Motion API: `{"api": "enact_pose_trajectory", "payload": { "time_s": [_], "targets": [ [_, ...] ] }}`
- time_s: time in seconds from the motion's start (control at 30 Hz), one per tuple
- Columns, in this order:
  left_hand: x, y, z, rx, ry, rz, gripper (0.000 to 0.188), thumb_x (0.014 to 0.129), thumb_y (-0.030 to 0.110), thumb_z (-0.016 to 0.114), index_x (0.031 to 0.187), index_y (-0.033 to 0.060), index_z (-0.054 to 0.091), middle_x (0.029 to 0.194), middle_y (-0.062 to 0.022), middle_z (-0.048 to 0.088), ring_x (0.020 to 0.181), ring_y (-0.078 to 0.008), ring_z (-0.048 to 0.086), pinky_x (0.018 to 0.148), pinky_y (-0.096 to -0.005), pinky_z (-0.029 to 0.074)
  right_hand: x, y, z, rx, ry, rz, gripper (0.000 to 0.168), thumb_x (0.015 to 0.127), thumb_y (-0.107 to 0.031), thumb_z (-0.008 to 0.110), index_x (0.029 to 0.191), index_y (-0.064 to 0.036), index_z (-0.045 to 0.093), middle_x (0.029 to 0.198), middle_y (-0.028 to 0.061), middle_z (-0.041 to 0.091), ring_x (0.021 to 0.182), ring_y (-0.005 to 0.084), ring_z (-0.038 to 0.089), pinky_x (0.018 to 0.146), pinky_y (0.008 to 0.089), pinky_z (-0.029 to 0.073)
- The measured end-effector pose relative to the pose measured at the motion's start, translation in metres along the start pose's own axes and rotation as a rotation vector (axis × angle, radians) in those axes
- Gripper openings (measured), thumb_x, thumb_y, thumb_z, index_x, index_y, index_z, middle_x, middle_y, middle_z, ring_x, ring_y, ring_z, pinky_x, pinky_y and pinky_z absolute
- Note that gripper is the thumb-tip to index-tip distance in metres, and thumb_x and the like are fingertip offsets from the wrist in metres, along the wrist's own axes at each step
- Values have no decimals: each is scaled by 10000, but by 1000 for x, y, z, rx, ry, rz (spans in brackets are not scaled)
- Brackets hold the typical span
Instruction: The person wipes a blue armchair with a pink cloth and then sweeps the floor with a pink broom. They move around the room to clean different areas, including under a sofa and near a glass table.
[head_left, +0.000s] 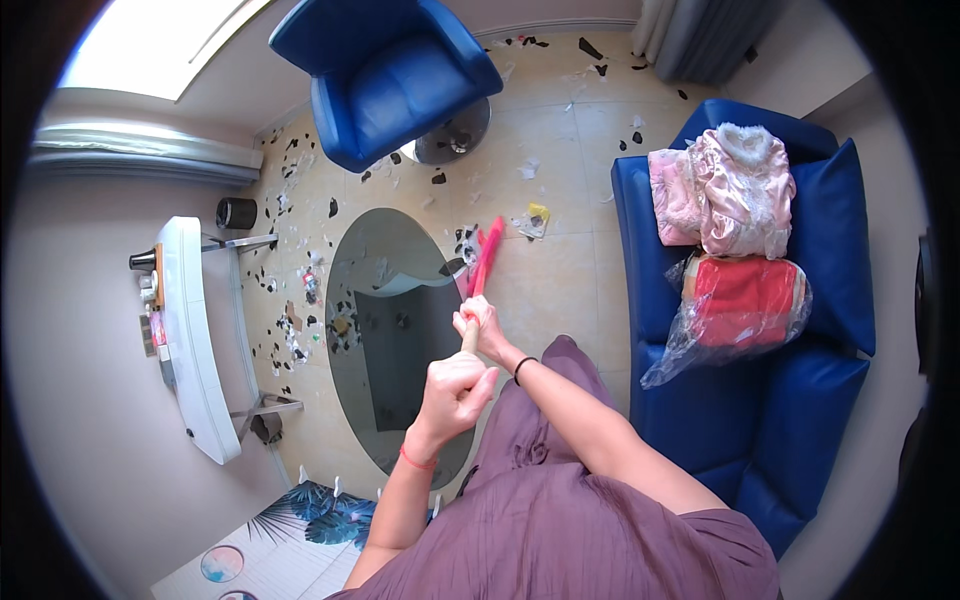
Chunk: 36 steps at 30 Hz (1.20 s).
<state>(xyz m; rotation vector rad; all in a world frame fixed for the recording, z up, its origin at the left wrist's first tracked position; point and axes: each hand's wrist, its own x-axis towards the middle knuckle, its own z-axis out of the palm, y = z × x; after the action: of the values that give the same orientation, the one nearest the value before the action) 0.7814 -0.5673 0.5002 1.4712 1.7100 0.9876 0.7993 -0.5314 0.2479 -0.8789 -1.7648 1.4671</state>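
My left hand (454, 390) grips the upper end of a wooden broom handle (470, 337). Further down the same handle, my right hand (482, 324) is closed around it. The broom's pink head (487, 255) is on the tiled floor just beyond my hands. Against its left side lies a small heap of black and white scraps (469, 244). A yellow and white wrapper (537, 220) lies on the tiles to the right of the head.
An oval glass table (397, 255) stands left of the broom. A blue armchair (405, 101) is ahead, and a blue sofa (652, 300) with pink clothing (746, 202) stands right. Along the left wall is a white desk (187, 337). Scraps are scattered across the floor.
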Motion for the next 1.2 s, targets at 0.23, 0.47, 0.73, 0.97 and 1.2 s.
{"api": "enact_pose_trajectory", "payload": {
  "time_s": [0.23,0.47,0.73,0.97,1.2],
  "targets": [
    [-7,48,7,-10,58,114,204,697,-77,562,522,19,524,497,-71,482,476,-236,507,512,-326,424,7,-46,-50,-17,-131,-77,259,707,-110,664,582,-45,448,647,105,483,723,307,501,625,400,428],
    [3,70,28,-244,-248,35,340,728,82,703,527,55,430,497,-91,430,465,-256,464,464,-367,338,-91,-58,-83,390,-533,379,240,765,-147,604,615,-38,451,644,95,472,693,247,509,611,387,415],
    [-1,-34,78,-113,-82,-86,178,864,76,594,728,-29,640,609,-147,592,522,-272,569,529,-340,440,-77,16,-86,172,-969,160,187,739,-157,557,614,-36,492,609,41,527,548,177,470,529,318,395],
    [63,-5,46,-72,133,135,224,834,33,623,629,-5,542,571,-123,526,514,-283,502,515,-353,399,46,-38,-101,462,-582,608,208,743,-185,582,611,-53,489,625,-17,505,559,128,468,513,295,373],
    [96,3,4,-33,168,267,256,789,24,641,572,19,505,537,-115,485,489,-282,466,492,-360,388,147,8,-84,-60,-546,-240,206,621,-74,664,625,-48,460,634,110,490,671,303,502,597,382,436]
  ]
}}
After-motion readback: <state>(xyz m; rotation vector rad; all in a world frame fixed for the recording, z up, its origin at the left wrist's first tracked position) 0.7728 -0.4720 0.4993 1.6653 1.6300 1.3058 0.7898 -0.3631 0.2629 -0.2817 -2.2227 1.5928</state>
